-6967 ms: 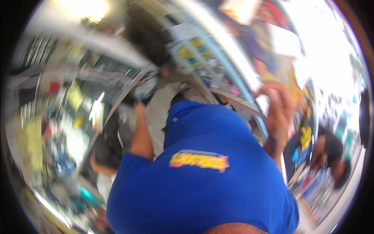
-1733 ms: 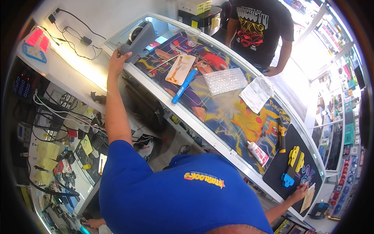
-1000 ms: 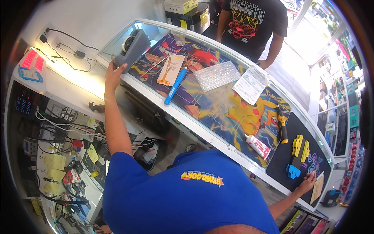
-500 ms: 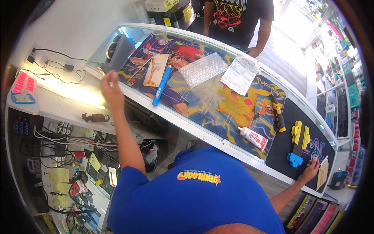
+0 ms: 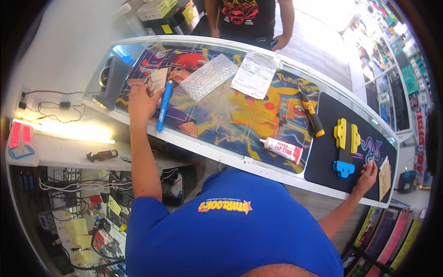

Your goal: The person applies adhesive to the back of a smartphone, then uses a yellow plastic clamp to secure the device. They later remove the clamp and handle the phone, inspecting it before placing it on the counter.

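My left hand [image 5: 144, 102] is over the left part of the printed play mat [image 5: 217, 117], its thumb and fingers apart. It covers the lower part of a pale card [image 5: 159, 79]; a thin tool shows only in part by the fingertips. Just right of the thumb lies a blue pen-like tool [image 5: 164, 106]. My right hand [image 5: 367, 176] is closed at the right end of the black mat [image 5: 323, 159], fingertips pressed together; whatever they hold is too small to make out. Beside it are a tan packet [image 5: 384, 180] and a yellow and blue clamp [image 5: 345, 145].
Bubble wrap [image 5: 210, 77] and a paper receipt [image 5: 254, 75] lie mid-counter. Nearer right are a yellow-black cutter [image 5: 312, 113] and a white-red glue tube [image 5: 282, 150]. A grey holder [image 5: 115, 82] and clear cup [image 5: 157, 48] stand left. Another person [image 5: 244, 21] stands across the counter.
My left hand has come from the counter's left edge onto the mat, over the pale card. My right hand stays by the tan packet. The view has shifted.
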Demonstrator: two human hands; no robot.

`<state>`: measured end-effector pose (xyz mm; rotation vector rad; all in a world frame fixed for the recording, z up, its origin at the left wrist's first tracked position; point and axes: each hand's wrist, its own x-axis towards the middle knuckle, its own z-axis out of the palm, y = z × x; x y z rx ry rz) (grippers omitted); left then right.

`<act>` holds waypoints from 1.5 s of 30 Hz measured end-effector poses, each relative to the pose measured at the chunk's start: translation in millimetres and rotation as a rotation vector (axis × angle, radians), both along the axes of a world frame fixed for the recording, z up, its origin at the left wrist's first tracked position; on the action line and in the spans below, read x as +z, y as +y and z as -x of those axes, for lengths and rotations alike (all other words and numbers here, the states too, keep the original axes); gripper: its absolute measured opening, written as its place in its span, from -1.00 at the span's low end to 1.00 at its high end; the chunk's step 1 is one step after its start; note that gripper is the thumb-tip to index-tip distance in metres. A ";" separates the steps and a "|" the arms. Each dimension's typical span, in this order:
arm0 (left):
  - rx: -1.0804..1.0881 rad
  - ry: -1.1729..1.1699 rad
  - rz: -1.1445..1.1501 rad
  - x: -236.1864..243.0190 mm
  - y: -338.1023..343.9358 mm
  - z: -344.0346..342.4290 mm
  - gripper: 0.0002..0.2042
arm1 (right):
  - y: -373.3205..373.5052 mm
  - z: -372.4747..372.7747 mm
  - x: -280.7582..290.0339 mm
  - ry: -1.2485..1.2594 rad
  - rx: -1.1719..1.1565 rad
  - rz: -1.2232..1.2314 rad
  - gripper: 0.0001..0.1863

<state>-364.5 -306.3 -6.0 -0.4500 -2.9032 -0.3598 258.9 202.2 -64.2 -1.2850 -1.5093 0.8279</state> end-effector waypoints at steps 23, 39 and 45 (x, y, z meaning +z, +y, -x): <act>-0.004 0.090 0.138 -34.8 -38.9 61.8 -0.26 | -8.2 -2.6 0.4 0.039 0.000 0.004 -0.71; -0.443 -0.056 0.128 6.7 141.0 -55.5 -0.24 | -12.8 2.2 4.1 0.082 0.001 0.002 -0.73; -0.457 0.130 0.074 12.2 152.3 -63.3 -0.19 | -15.9 4.5 5.9 0.008 -0.017 0.012 -0.70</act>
